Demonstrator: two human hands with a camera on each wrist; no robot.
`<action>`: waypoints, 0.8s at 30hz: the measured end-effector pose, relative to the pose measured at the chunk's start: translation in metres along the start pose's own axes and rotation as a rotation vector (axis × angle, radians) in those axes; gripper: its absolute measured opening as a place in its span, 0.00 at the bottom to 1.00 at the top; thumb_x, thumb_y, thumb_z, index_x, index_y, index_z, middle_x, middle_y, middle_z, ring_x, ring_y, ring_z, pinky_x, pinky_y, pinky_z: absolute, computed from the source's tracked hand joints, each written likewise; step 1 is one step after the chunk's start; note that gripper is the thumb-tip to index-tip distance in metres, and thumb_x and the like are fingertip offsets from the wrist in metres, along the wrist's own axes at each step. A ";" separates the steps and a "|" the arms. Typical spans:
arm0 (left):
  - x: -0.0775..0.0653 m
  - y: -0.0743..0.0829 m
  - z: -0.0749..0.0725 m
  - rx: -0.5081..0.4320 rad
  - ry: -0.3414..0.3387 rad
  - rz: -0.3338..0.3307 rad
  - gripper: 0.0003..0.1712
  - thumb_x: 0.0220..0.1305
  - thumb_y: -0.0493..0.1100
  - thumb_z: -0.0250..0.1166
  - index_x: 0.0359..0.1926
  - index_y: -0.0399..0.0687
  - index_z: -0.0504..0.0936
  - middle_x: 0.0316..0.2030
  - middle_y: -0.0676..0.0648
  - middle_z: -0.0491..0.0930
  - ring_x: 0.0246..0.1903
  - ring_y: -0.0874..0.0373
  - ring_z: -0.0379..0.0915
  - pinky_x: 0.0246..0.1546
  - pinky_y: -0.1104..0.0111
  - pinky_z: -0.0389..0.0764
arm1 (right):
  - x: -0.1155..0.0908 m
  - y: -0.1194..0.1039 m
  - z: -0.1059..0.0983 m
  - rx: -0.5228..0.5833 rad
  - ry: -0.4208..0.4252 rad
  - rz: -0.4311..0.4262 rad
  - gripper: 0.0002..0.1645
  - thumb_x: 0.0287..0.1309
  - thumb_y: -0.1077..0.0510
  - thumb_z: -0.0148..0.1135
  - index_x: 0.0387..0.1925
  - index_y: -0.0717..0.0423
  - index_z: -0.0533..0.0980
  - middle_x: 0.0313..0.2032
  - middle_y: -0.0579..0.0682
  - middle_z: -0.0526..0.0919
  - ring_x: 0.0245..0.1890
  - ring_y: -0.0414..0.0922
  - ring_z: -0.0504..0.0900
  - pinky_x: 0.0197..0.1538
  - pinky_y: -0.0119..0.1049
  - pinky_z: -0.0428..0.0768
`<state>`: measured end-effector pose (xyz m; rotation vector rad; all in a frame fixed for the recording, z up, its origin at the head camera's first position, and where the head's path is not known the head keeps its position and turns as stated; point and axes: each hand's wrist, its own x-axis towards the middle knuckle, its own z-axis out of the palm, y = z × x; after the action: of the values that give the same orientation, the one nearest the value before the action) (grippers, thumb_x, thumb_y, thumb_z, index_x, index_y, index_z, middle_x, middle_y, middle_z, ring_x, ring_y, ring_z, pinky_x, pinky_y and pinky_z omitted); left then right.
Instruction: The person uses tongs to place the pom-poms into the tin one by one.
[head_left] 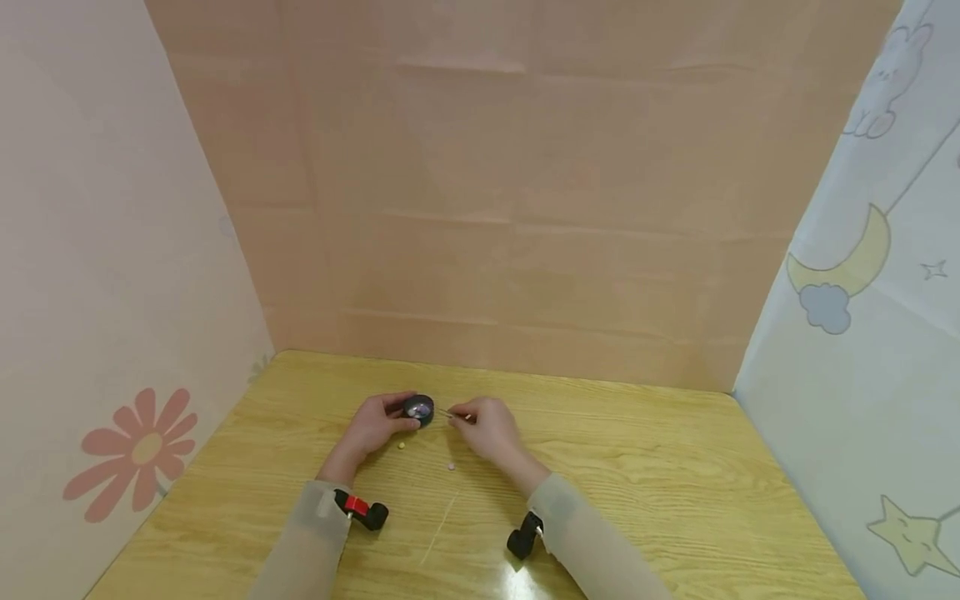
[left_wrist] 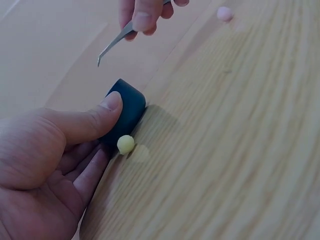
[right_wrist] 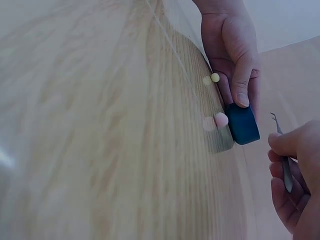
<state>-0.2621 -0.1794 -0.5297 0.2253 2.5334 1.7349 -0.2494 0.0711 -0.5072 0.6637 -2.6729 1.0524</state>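
My left hand grips a small round dark blue cup by its side, thumb on the near wall and fingers behind. Looking down in the head view, its mouth shows something pale and shiny inside. Bent-tip metal tweezers are pinched in my right hand, just right of the cup. In the right wrist view the tweezer tips stand slightly apart, with nothing between them. A small yellow ball lies on the table beside the left hand and cup. A pink ball lies nearer to me, below the right hand.
The wood-grain table runs back to a tan paper-covered wall. White patterned walls stand at left and right. A black camera mount sits on the left wrist, another black mount on the right.
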 end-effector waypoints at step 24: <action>0.005 -0.011 -0.009 -0.029 -0.050 0.041 0.33 0.68 0.33 0.74 0.72 0.36 0.77 0.70 0.32 0.75 0.69 0.38 0.73 0.67 0.51 0.78 | 0.002 -0.030 0.024 -0.291 -0.215 -0.242 0.08 0.67 0.55 0.75 0.46 0.46 0.93 0.39 0.41 0.92 0.39 0.37 0.88 0.42 0.33 0.86</action>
<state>-0.2692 -0.1911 -0.5366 0.3170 2.4842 1.7554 -0.2374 0.0351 -0.5062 1.0548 -2.7507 0.5444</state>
